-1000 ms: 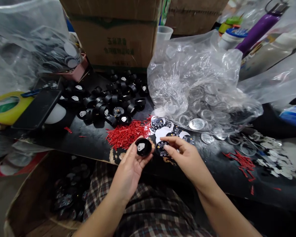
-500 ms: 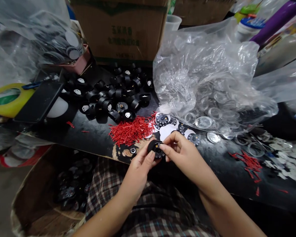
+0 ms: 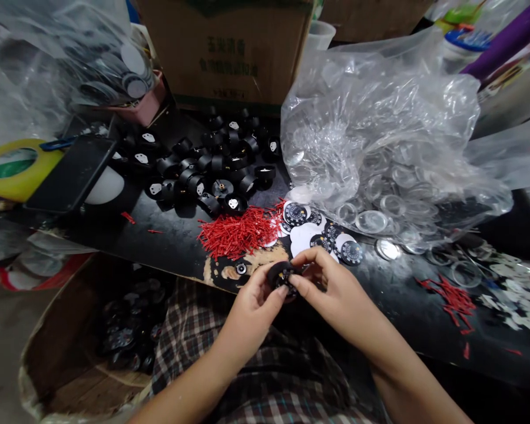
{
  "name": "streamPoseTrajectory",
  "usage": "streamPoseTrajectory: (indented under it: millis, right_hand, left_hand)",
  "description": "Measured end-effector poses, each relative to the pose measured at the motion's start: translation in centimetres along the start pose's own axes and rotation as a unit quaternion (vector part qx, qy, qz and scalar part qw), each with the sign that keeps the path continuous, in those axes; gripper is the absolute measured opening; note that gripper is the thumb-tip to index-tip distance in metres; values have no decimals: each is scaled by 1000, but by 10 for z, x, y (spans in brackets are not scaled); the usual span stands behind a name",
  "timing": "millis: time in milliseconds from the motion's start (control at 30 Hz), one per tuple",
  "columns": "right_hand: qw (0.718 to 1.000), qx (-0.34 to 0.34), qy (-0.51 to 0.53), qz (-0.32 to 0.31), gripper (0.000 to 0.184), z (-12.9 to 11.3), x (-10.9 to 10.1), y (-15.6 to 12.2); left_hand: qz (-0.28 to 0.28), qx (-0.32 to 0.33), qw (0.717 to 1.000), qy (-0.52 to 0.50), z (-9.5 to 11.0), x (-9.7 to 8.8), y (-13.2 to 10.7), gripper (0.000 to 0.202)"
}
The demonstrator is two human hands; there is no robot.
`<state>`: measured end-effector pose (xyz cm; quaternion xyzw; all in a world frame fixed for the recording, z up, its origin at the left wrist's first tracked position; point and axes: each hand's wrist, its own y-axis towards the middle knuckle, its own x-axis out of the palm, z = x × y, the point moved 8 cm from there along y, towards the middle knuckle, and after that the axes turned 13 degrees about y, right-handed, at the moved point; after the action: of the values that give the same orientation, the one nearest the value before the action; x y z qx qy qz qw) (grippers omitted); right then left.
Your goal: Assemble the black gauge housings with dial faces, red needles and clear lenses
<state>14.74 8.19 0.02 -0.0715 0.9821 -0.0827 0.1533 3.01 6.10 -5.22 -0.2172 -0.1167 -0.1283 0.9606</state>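
A round black casing (image 3: 272,272) with a printed dial face (image 3: 284,277) in it is held over the table's front edge. My left hand (image 3: 252,300) is closed around its left side, thumb on the lower rim. From the right, my right hand (image 3: 331,280) grips the dial at its edge, its thumb against the printed face. Just beyond are a pile of small red pointers (image 3: 236,234) and loose black dial faces (image 3: 351,252) with white discs (image 3: 302,237). Several more black casings (image 3: 189,176) lie farther back.
A plastic bag (image 3: 380,112) spills clear round covers (image 3: 371,222) at right, near more red pointers (image 3: 457,303) and white cut pieces (image 3: 512,288). A cardboard box (image 3: 229,53) stands behind. At left are a phone (image 3: 73,175), yellow tape (image 3: 17,168) and a bin (image 3: 57,359) holding black parts.
Both hands have lowered slightly with the casing and dial, and the casing is turned a little. The camera view has shifted slightly, moving the table's contents rightward.
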Motion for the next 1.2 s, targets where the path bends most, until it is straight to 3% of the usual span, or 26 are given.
streamPoseTrajectory:
  millis: [133, 267, 333, 433, 567, 800, 1000, 1200]
  right_hand:
    - [999, -19, 1, -37, 14, -2, 10, -4]
    - [992, -73, -85, -55, 15, -9, 14, 20]
    - [969, -111, -218, -28, 16, -12, 12, 38]
    - [906, -142, -399, -8, 14, -14, 18, 57]
    - [878, -157, -451, -14, 13, -16, 26, 62]
    - [889, -162, -425, -46, 15, -20, 31, 56]
    - [949, -164, -266, -46, 4, -20, 30, 28]
    - [958, -187, -219, -23, 15, -29, 22, 13]
  left_hand:
    - [16, 7, 999, 36, -2, -12, -5, 26]
    - [72, -13, 997, 13, -2, -33, -8, 29]
    - [107, -18, 994, -15, -1, -42, -9, 30]
    - [120, -12, 992, -48, 2, -43, -10, 24]
    - [132, 0, 987, -92, 3, -41, -11, 18]
    - [155, 14, 981, -113, 3, -39, -8, 22]
    - [146, 38, 983, -105, 8, -35, -5, 24]
    - [133, 23, 979, -150, 17, -35, -5, 27]
